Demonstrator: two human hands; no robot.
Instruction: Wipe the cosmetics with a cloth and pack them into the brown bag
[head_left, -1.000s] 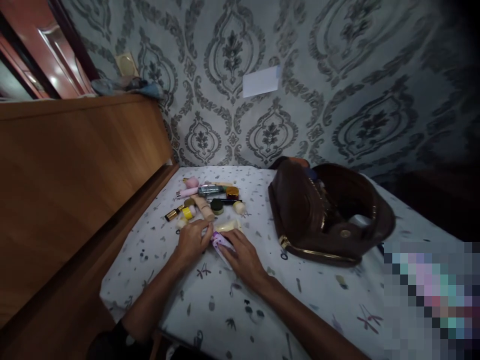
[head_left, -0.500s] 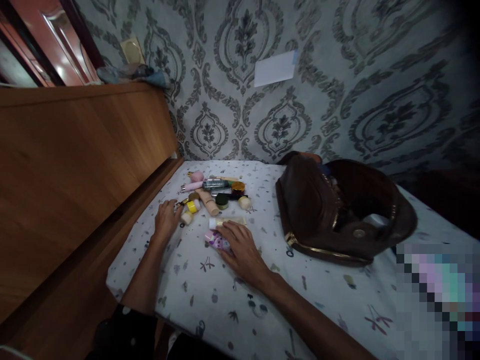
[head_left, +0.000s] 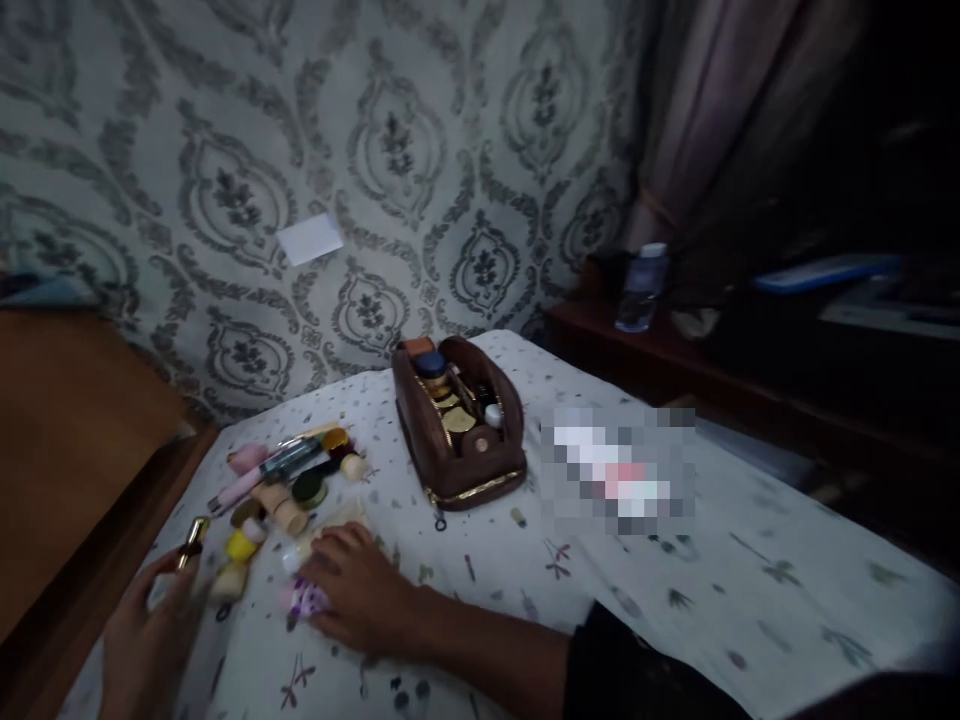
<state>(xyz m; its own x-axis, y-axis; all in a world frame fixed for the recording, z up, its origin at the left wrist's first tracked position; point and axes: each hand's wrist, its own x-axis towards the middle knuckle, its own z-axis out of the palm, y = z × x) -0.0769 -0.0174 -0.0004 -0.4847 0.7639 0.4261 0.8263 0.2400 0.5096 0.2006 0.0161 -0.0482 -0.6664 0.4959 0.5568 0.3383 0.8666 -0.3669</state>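
Between the thumb and fingers of my left hand [head_left: 154, 625] is a small gold lipstick tube [head_left: 193, 542], raised at the left of the bed-like surface. My right hand [head_left: 367, 585] lies palm down, fingers stretched over a cream-coloured tube with a white cap [head_left: 296, 553] and a purple-and-white patterned item [head_left: 306, 598], partly hiding both. Between and beyond the hands lie cosmetics: a yellow-banded jar [head_left: 241, 545], a beige tube [head_left: 280, 507], a dark green round jar [head_left: 310, 488], an amber-lidded jar [head_left: 337, 441] and a pink sponge-like piece [head_left: 247, 459].
A brown bag [head_left: 420, 430] stands unzipped behind my right hand, with jars and compacts inside. A blurred-out patch [head_left: 619, 470] covers something to its right. A clear bottle [head_left: 643, 290] stands on a dark ledge at the back right. A wooden panel [head_left: 82, 400] borders the left.
The view has turned right, so the bag's inside and the bottle show. My left hand has lifted the gold lipstick tube. My right hand stays over the tube and patterned item.
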